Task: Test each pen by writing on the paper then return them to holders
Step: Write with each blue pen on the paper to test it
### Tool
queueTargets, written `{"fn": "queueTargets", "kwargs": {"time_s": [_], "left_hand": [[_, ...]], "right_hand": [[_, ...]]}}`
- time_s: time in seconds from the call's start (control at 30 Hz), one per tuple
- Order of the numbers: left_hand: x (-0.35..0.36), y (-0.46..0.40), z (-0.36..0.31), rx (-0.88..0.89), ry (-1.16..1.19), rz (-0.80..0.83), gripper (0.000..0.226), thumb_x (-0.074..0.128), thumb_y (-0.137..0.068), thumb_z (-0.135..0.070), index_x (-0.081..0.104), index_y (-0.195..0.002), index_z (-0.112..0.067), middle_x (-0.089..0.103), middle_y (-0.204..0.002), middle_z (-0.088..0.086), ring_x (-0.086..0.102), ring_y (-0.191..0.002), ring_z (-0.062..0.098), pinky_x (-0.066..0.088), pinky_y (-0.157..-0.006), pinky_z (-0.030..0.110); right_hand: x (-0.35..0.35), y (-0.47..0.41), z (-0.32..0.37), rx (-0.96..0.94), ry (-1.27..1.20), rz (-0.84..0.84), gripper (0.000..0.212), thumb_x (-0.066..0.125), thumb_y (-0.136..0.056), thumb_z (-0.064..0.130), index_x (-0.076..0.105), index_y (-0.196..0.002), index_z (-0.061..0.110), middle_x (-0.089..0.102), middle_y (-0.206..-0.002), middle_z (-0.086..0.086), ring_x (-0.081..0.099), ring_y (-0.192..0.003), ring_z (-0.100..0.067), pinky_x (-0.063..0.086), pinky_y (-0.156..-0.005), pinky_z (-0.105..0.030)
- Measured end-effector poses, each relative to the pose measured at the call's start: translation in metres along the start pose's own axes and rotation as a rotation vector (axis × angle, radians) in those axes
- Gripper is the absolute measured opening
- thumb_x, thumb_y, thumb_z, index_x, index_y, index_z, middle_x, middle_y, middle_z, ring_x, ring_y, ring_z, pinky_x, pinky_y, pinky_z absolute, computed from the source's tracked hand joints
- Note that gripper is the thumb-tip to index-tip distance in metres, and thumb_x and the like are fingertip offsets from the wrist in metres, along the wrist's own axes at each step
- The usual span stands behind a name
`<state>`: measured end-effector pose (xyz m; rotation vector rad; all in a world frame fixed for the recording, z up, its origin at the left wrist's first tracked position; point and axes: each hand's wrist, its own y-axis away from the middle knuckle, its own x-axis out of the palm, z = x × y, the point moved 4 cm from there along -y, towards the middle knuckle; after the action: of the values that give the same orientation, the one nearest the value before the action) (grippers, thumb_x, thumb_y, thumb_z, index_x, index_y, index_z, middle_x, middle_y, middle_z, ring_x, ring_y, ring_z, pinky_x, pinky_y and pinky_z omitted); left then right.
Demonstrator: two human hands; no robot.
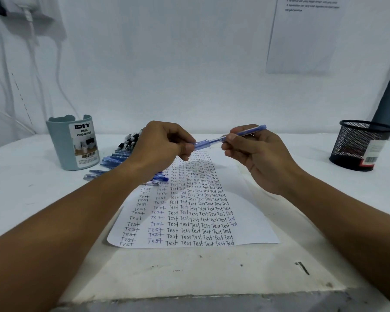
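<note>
A blue pen [248, 132] is held level above the far end of the paper [252, 217]. My right hand [254, 154] pinches its barrel. My left hand [162, 145] pinches the pen's blue cap [202, 145] at the tip end; the cap looks partly drawn off, the thin tip section showing between the hands. The paper lies in the middle of the table, covered with columns of the word "Test". A row of blue and black pens [122, 154] lies to the left, partly hidden by my left forearm.
A pale blue desk organizer [73, 143] stands at the back left. A black mesh pen holder [360, 145] stands at the back right. The white table [32, 188] meets a wall behind; a dark mark [303, 267] sits near the front edge.
</note>
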<state>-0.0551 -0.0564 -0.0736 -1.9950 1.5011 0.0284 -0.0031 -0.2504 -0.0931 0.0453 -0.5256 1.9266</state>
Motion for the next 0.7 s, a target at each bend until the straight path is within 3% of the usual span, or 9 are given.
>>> {"fn": "queueTargets", "kwargs": {"time_s": [0.1,0.27,0.43,0.5,0.57,0.63,0.7], "left_hand": [[0.002,0.001,-0.003,-0.006,0.008,0.007,0.01,0.073,-0.077,0.005,0.072,-0.083,-0.003,0.07,-0.073,0.019,0.065,-0.055,0.014,0.055,-0.064,0.022],[0.001,-0.003,0.003,-0.037,0.085,-0.025,0.011,0.076,-0.077,-0.005,0.073,-0.088,-0.005,0.071,-0.069,0.012,0.07,-0.063,0.016,0.052,-0.071,0.047],[-0.003,-0.007,0.006,-0.06,0.193,0.003,0.014,0.076,-0.076,-0.007,0.073,-0.089,-0.006,0.073,-0.076,0.013,0.072,-0.069,0.023,0.059,-0.074,0.029],[-0.011,-0.011,0.012,-0.075,0.067,0.055,0.011,0.076,-0.077,-0.007,0.074,-0.087,-0.008,0.073,-0.077,0.011,0.069,-0.067,0.021,0.06,-0.073,0.032],[-0.023,-0.013,0.02,-0.104,-0.222,0.142,0.008,0.076,-0.078,-0.008,0.074,-0.083,-0.014,0.073,-0.077,0.004,0.066,-0.062,0.013,0.058,-0.065,0.024],[-0.033,-0.012,0.025,-0.114,-0.52,0.27,0.01,0.077,-0.079,-0.014,0.074,-0.079,-0.023,0.071,-0.079,-0.006,0.063,-0.066,0.006,0.049,-0.059,0.014],[-0.041,-0.01,0.024,-0.115,-0.656,0.352,0.013,0.078,-0.079,-0.021,0.071,-0.076,-0.031,0.067,-0.078,-0.016,0.057,-0.073,0.0,0.038,-0.06,0.013]], "right_hand": [[0.001,0.0,0.001,-0.006,0.002,0.004,0.004,0.062,-0.088,-0.003,0.061,-0.089,0.001,0.067,-0.077,-0.011,0.065,-0.073,-0.021,0.057,-0.074,-0.025],[0.004,-0.007,0.003,0.046,-0.002,0.007,0.008,0.061,-0.091,0.003,0.065,-0.098,0.002,0.067,-0.085,-0.008,0.067,-0.078,-0.019,0.059,-0.077,-0.028],[0.007,-0.019,0.004,0.164,0.039,0.078,0.009,0.056,-0.096,0.009,0.06,-0.102,0.004,0.069,-0.108,-0.016,0.069,-0.096,-0.036,0.058,-0.086,-0.042],[0.002,-0.03,0.009,0.174,0.011,0.026,0.008,0.047,-0.101,0.012,0.048,-0.106,0.006,0.069,-0.109,-0.023,0.068,-0.097,-0.043,0.057,-0.085,-0.05],[-0.007,-0.043,0.013,0.155,0.091,-0.058,0.008,0.039,-0.104,0.017,0.038,-0.109,0.01,0.067,-0.098,-0.027,0.07,-0.085,-0.044,0.059,-0.075,-0.052],[-0.022,-0.052,0.012,0.136,0.296,-0.172,0.012,0.037,-0.105,0.024,0.035,-0.109,0.013,0.06,-0.085,-0.023,0.066,-0.064,-0.034,0.06,-0.058,-0.042],[-0.04,-0.062,0.007,0.11,0.517,-0.288,0.018,0.038,-0.103,0.03,0.04,-0.111,0.014,0.056,-0.083,-0.019,0.058,-0.051,-0.025,0.051,-0.044,-0.027]]}}
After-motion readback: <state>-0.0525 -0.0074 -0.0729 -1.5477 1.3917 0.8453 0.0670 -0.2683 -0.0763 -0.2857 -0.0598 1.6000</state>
